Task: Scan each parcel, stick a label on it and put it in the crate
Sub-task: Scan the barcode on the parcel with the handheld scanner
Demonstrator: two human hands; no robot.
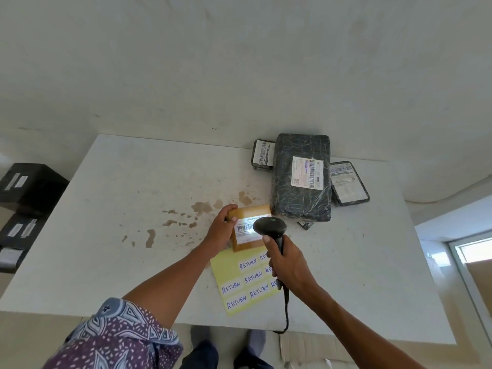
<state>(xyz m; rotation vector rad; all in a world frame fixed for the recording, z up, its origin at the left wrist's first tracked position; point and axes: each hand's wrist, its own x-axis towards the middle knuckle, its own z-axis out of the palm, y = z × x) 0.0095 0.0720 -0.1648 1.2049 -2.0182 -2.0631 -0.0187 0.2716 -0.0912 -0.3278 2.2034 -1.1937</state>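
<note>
On the stained white table [119, 209] the brown parcel [257, 211] sits, the left hand [222, 231] curled round its left edge. The right hand [288, 265] clasps the scanner [270, 227] over it, with the label sheet [226, 270] just nearer.

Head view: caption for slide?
Left hand holds brown cardboard parcel while right hand aims black handheld scanner at its barcode.

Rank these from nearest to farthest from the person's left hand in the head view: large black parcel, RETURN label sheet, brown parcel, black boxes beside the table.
1. brown parcel: gripped by the left hand.
2. RETURN label sheet: on the table by that hand's wrist.
3. large black parcel: farther back, to the right.
4. black boxes: far left, beyond the table's edge.
</note>
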